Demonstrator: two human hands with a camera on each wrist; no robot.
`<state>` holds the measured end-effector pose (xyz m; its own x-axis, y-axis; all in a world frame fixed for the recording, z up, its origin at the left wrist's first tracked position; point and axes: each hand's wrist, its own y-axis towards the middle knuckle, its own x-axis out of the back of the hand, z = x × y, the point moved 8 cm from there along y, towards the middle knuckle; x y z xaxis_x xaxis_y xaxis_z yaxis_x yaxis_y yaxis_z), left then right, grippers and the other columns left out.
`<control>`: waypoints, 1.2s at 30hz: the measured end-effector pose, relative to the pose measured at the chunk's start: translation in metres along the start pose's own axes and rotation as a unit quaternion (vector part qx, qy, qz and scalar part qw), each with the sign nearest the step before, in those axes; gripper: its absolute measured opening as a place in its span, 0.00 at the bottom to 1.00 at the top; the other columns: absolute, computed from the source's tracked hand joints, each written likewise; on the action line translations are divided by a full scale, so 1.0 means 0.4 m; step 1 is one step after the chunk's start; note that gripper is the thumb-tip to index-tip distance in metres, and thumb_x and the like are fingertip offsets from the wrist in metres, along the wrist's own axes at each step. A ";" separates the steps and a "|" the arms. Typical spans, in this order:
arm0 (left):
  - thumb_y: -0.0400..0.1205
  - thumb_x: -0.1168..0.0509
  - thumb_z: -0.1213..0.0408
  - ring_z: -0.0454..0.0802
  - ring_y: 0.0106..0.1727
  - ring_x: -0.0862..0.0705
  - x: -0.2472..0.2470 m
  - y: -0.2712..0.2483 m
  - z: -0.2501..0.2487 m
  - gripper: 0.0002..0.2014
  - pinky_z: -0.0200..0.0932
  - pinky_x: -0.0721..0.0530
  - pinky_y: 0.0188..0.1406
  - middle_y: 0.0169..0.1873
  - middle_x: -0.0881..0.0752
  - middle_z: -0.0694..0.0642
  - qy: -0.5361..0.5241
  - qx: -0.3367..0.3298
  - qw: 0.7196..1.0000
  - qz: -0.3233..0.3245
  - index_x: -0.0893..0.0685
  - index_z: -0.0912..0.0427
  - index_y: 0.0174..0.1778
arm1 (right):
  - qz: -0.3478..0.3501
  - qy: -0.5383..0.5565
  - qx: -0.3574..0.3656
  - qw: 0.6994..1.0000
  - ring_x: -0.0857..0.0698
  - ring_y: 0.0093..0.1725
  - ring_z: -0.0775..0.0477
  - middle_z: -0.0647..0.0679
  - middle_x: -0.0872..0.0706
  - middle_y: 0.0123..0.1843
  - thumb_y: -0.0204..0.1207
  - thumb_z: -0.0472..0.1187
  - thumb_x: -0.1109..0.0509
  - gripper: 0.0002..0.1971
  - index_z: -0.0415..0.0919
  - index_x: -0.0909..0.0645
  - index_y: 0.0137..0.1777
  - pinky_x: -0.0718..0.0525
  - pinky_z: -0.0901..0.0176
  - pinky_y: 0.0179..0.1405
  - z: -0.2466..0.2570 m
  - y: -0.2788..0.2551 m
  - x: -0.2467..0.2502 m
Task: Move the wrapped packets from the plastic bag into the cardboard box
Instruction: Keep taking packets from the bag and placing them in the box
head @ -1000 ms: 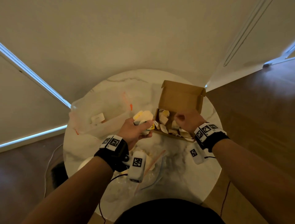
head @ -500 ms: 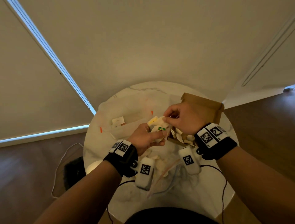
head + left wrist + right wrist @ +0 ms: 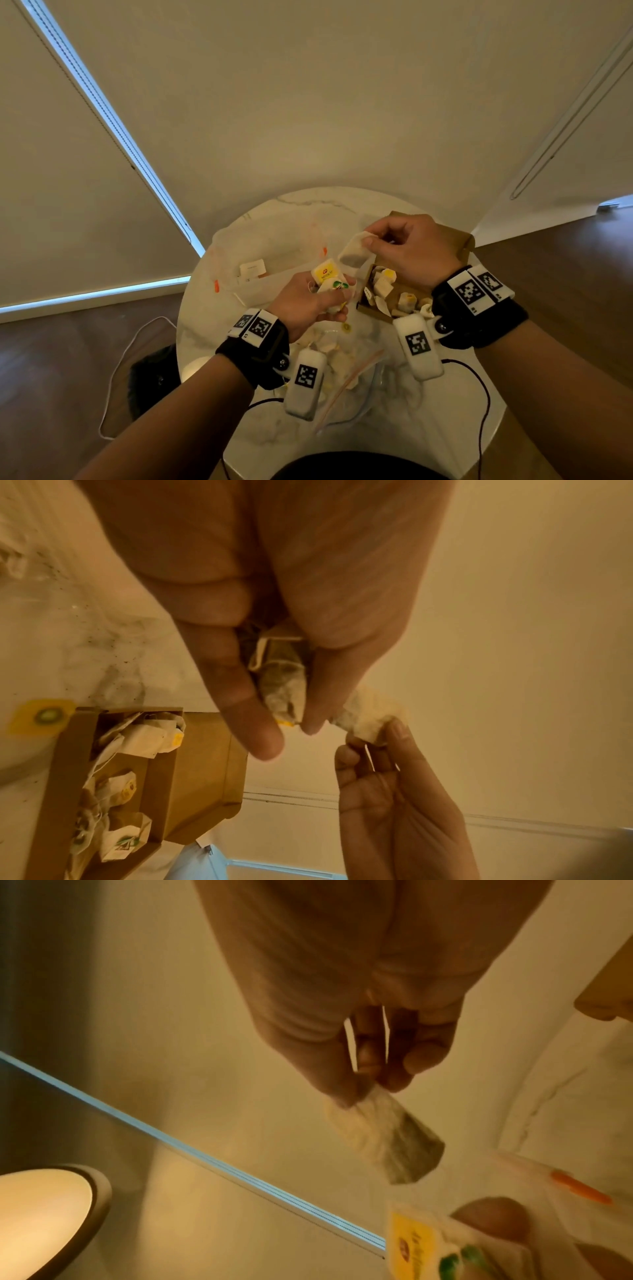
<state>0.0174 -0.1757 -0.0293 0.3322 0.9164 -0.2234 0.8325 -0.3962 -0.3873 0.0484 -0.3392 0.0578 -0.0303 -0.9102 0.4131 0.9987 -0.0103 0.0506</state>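
Packets are the job; the round table (image 3: 301, 219) carries all; a plastic bag (image 3: 346, 377) lies at its near edge, likely the source; the cardboard box (image 3: 394, 298) sits open toward the right edge, ready to fill; the left hand (image 3: 308, 305) grips a bunch of packets (image 3: 330, 277) beside it; the right hand (image 3: 407, 250) pinches one packet (image 3: 354, 253) above the box, likely to drop in.

A round white marble-veined tabletop (image 3: 308, 212) stands on a dark wood floor (image 3: 51, 377), close to pale closed blinds (image 3: 308, 102) edged with thin strips of bluish daylight (image 3: 113, 113). A white cable (image 3: 116, 370) loops over the floor at left. The light is dim and warm.
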 end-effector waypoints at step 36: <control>0.78 0.31 0.77 0.50 0.29 0.16 0.025 0.000 -0.049 0.05 0.45 0.16 0.31 0.30 0.15 0.58 0.218 -0.010 0.975 0.049 0.15 0.63 0.43 | 0.207 -0.163 0.104 0.959 0.13 0.45 0.54 0.55 0.11 0.55 0.73 0.38 0.23 0.04 0.43 0.10 0.47 0.13 0.58 0.49 0.063 -0.036 -0.099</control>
<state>0.0295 -0.1653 -0.0141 0.5634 0.8133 0.1455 0.7948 -0.4854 -0.3643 0.0340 -0.2927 0.0636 0.3221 -0.6408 0.6969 0.8990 0.4377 -0.0131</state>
